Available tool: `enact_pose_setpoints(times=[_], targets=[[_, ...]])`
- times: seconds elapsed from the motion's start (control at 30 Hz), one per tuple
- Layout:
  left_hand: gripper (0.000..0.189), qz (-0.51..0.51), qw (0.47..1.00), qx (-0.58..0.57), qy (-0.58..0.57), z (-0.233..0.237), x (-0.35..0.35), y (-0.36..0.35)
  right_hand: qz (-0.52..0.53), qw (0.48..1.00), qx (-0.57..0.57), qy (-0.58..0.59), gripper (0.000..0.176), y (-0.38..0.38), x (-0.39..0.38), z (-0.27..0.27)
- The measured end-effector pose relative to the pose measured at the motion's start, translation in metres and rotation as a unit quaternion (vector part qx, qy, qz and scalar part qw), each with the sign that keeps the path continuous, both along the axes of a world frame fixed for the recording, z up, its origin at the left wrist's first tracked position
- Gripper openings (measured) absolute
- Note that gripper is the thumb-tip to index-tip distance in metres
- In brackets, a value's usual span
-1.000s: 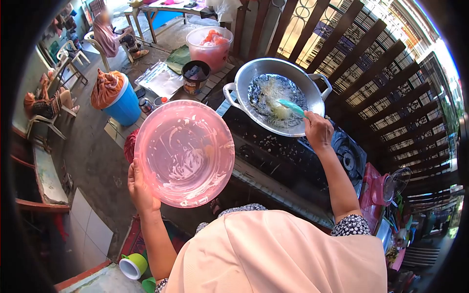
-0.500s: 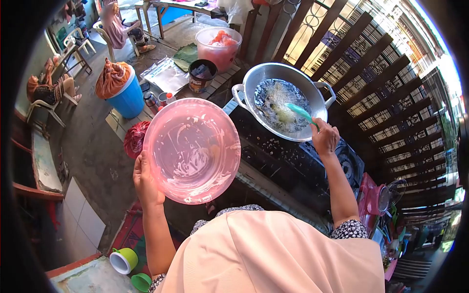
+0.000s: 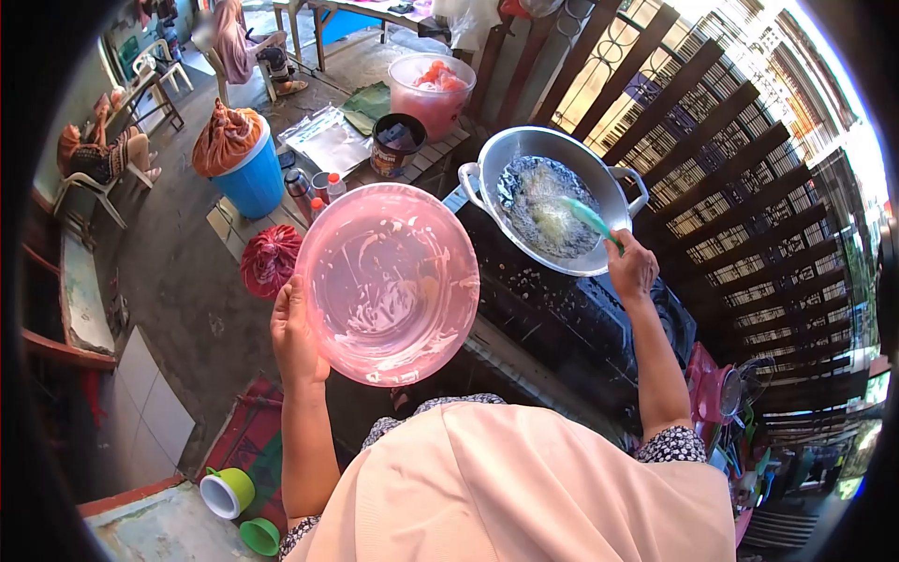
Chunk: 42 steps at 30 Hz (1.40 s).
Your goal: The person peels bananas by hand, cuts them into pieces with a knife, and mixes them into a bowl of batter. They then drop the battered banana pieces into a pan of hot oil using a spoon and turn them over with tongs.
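My left hand (image 3: 298, 335) grips the rim of a pink basin (image 3: 391, 281), which is tilted and has pale, wet batter smeared over its inside. My right hand (image 3: 633, 267) is closed on the handle of a green spatula (image 3: 590, 219). The spatula's head reaches into a large two-handled metal pan (image 3: 503, 150). Bubbling oil (image 3: 543, 208) with pale food in it fills the bottom of the pan. Beneath the pan is a dark stove (image 3: 552, 304) with scattered crumbs on top.
A blue bucket (image 3: 251, 184) with an orange cloth, a red bundle (image 3: 272, 261), a dark tub (image 3: 397, 145) and a pink-tinted tub (image 3: 433, 101) stand beyond. Two people (image 3: 245, 42) (image 3: 103, 155) sit at the far left. A slatted fence (image 3: 721, 201) lines the right.
The view has shifted slightly. The basin in my left hand appears a little further right. My right hand still holds the spatula in the pan.
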<state>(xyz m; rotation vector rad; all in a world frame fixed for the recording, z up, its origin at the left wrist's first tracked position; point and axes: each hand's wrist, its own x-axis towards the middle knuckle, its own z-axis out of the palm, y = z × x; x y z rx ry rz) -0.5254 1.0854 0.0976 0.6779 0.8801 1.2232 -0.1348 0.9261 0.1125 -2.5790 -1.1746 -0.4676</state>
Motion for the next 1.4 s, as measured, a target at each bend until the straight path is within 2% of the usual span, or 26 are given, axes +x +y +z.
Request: enact_pose_setpoints(times=[0.07,0.1,0.13,0.2,0.27,0.33,0.37,0.4,0.43,0.47,0.5,0.53,0.6,0.7,0.8,0.87,0.97,1.0,1.03,1.07,1.1,1.17,1.27,1.3,1.33,1.4], targets=[[0.018,-0.031,0.999,-0.002,-0.018,-0.007,-0.004,0.003,-0.062,0.993,0.071,0.070,0.014,0.002,0.006,-0.001],[0.018,-0.025,1.000,-0.003,-0.012,-0.008,-0.004,0.004,-0.026,0.978,0.115,0.172,0.015,-0.001,0.025,-0.011],[0.015,-0.016,0.999,-0.026,-0.023,-0.006,-0.002,0.005,0.029,0.922,0.181,0.340,0.015,0.002,0.026,-0.009],[0.013,0.002,0.998,-0.048,-0.028,-0.006,-0.001,0.008,0.045,0.868,0.189,0.458,0.014,0.004,0.005,0.012],[0.014,-0.006,0.996,-0.061,-0.060,-0.008,-0.002,0.010,0.061,0.848,0.177,0.495,0.011,0.012,-0.036,0.028],[0.015,-0.020,0.994,-0.071,-0.076,-0.007,-0.003,0.011,0.202,0.835,0.181,0.478,0.010,0.019,-0.078,0.031],[0.015,-0.026,0.993,-0.075,-0.083,-0.006,-0.003,0.011,0.262,0.906,0.111,0.314,0.012,0.023,-0.101,0.042],[0.016,-0.033,0.992,-0.078,-0.091,-0.006,-0.003,0.011,0.309,0.941,0.035,0.135,0.016,0.026,-0.120,0.049],[0.016,-0.043,0.992,-0.073,-0.091,-0.006,-0.005,0.012,0.344,0.934,0.037,0.090,0.020,0.032,-0.134,0.042],[0.025,-0.063,0.993,-0.066,-0.069,-0.007,-0.008,0.012,0.374,0.926,0.038,0.041,0.023,0.037,-0.145,0.033],[0.035,-0.087,0.993,-0.058,-0.048,-0.009,-0.010,0.013,0.385,0.921,0.040,0.041,0.025,0.041,-0.157,0.025],[0.035,-0.107,0.992,-0.051,-0.050,-0.012,-0.013,0.014,0.394,0.917,0.042,0.041,0.026,0.043,-0.169,0.020],[0.041,-0.072,0.994,-0.067,-0.050,-0.018,-0.015,0.016,0.416,0.904,0.083,0.051,0.029,0.040,-0.182,0.021],[0.044,-0.086,0.995,-0.041,-0.015,-0.001,-0.015,0.009,0.370,0.906,0.205,0.027,0.033,0.018,-0.179,0.029],[0.045,-0.081,0.996,-0.021,0.014,0.008,-0.012,0.012,0.261,0.903,0.342,0.022,0.037,-0.017,-0.174,0.023],[0.047,-0.094,0.995,-0.010,0.035,0.023,-0.004,0.012,0.184,0.911,0.367,0.024,0.030,-0.047,-0.171,0.018],[0.047,-0.176,0.983,0.018,0.045,0.022,0.018,0.020,0.101,0.931,0.347,0.047,0.033,-0.095,-0.168,0.006],[0.046,-0.173,0.959,0.193,0.112,0.022,0.029,0.015,0.089,0.930,0.349,0.076,0.037,-0.109,-0.172,0.003],[0.046,-0.158,0.902,0.366,0.164,0.024,0.042,0.005,0.080,0.926,0.354,0.105,0.041,-0.125,-0.175,0.001],[0.046,-0.181,0.897,0.373,0.151,0.031,0.059,-0.011,0.055,0.928,0.358,0.092,0.041,-0.142,-0.178,0.002],[0.046,-0.227,0.934,0.257,0.103,0.041,0.078,-0.031,0.038,0.925,0.363,0.102,0.044,-0.159,-0.182,0.002],[0.047,-0.311,0.950,0.009,0.022,0.060,0.109,-0.077,-0.006,0.931,0.352,0.095,0.051,-0.199,-0.187,0.002],[0.046,-0.396,0.918,-0.002,0.009,0.047,0.149,-0.149,-0.092,0.932,0.342,0.076,0.050,-0.271,-0.198,-0.001],[0.047,-0.452,0.892,0.012,0.010,0.038,0.160,-0.170,-0.111,0.920,0.373,0.049,0.040,-0.298,-0.203,-0.002],[0.047,-0.468,0.883,0.014,0.006,0.026,0.168,-0.196,-0.126,0.918,0.375,0.039,0.040,-0.326,-0.211,-0.005],[0.049,-0.571,0.821,-0.014,-0.001,0.017,0.184,-0.263,-0.217,0.904,0.350,0.118,0.029,-0.386,-0.227,-0.016]])
